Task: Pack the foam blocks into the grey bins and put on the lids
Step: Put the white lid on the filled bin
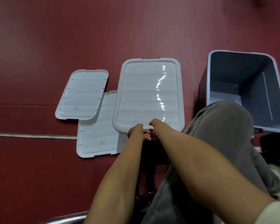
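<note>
Large lid [148, 94] held at near rim by both hands: left hand [135, 130] and right hand [153, 125] set close together, fingers curled round rim. Open grey bin [208, 78] placed on red floor [39, 46] just right of lid, partly covered by grey trouser leg [225, 120]. Small lid [82, 94] laid overlapping second lid [97, 135] at left.

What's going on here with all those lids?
A seated person grips the near edge of the big lid with the left hand and the right hand. What is under it is hidden. Two more lie on the red floor, the small lid partly over the flat lid. The open bin on the right looks empty, and no foam blocks are in sight.
</note>
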Demonstrator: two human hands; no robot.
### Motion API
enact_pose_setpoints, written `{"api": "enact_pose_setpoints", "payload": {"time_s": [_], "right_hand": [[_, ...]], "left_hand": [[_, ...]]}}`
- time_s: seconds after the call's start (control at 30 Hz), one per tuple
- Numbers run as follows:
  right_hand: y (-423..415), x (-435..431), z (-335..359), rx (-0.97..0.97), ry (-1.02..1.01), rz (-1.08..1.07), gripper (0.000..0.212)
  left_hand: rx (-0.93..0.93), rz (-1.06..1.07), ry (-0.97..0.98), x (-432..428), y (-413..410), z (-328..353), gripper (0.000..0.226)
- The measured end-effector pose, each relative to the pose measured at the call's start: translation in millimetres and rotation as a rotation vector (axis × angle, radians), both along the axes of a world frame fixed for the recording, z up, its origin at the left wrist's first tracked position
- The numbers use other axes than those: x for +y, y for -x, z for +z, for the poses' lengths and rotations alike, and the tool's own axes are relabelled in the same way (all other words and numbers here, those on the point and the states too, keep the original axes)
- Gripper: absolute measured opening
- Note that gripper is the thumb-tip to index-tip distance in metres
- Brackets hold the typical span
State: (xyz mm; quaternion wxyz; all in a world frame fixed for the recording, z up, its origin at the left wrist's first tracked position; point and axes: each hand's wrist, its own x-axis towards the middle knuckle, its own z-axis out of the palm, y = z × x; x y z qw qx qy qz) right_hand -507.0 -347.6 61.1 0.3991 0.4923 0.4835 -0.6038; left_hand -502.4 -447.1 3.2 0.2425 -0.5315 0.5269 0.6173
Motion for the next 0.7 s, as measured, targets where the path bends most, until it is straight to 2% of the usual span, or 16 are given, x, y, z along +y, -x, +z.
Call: {"api": "enact_pose_setpoints", "payload": {"time_s": [0.1,0.2,0.3,0.4,0.53,0.7], "right_hand": [[11.8,-13.3,12.5,0.135,-0.240,0.320,0.024],[16.9,-18.0,31.7,0.400,-0.503,0.522,0.014],[25.6,-5.5,55.8,0.592,-0.639,0.737,0.013],[51.4,13.9,74.5,0.682,-0.824,0.994,0.007],[95.0,30.6,89.2,0.796,-0.985,1.141,0.042],[144.5,54.4,84.4,0.808,-1.067,1.260,0.042]], "left_hand": [[0.115,-0.095,0.119,5.9,1.9,44.1,0.042],[0.214,-0.247,0.396,6.8,12.2,78.0,0.056],[0.373,-0.486,0.552,3.7,36.1,98.1,0.058],[0.521,-0.722,0.633,5.5,61.8,115.0,0.060],[0.694,-1.012,0.758,18.2,101.0,124.1,0.058],[0.677,-1.292,0.905,31.3,153.2,126.1,0.059]]}}
